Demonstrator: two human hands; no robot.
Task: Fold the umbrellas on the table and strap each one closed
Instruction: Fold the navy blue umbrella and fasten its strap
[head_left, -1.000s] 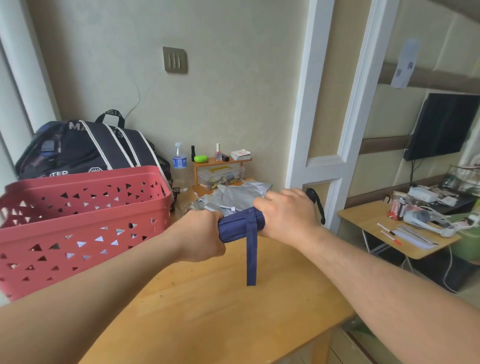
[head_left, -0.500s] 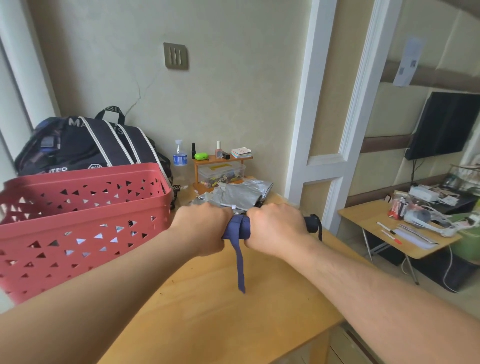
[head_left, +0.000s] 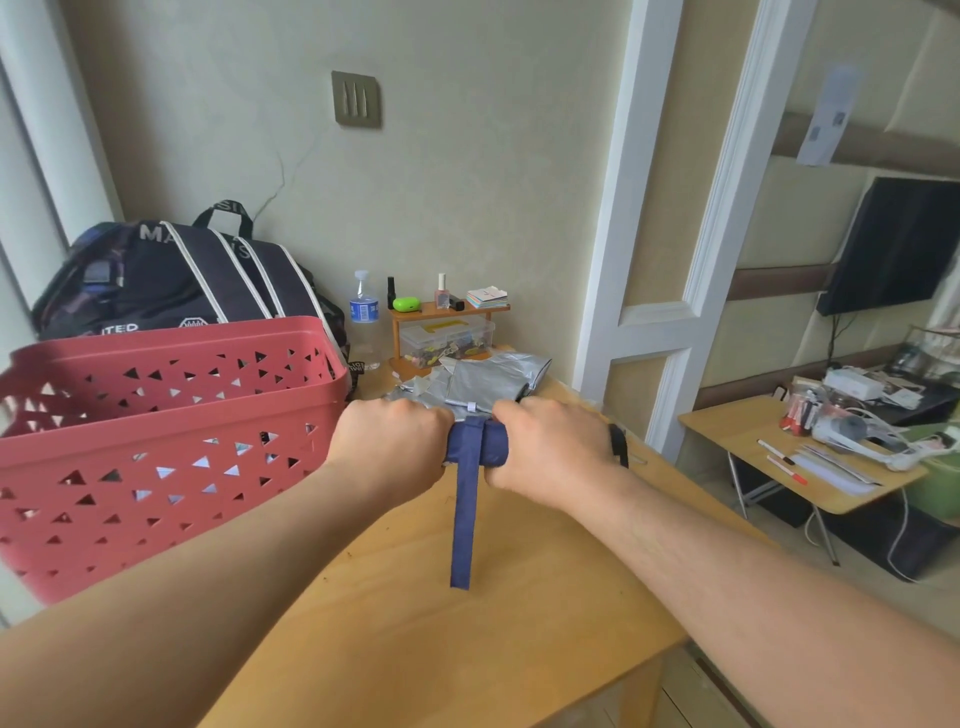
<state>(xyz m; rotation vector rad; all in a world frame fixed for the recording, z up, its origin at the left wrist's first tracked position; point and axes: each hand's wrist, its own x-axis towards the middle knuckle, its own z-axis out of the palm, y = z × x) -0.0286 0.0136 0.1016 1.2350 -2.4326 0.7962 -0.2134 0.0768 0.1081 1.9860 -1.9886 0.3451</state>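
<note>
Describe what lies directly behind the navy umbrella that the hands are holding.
Behind the navy umbrella, gripped by the left hand and right hand, a crumpled silver umbrella lies on the table. Its near edge and handle are hidden by the hands.

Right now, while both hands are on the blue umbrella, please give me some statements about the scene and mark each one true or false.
1. Both the left hand and the right hand grip the blue umbrella. True.
2. The strap is wrapped shut around the umbrella. False: it hangs loose towards the table.
3. The red basket stands left of the hands. True.
4. The silver umbrella lies inside the basket. False: it lies on the table behind the hands.
</note>
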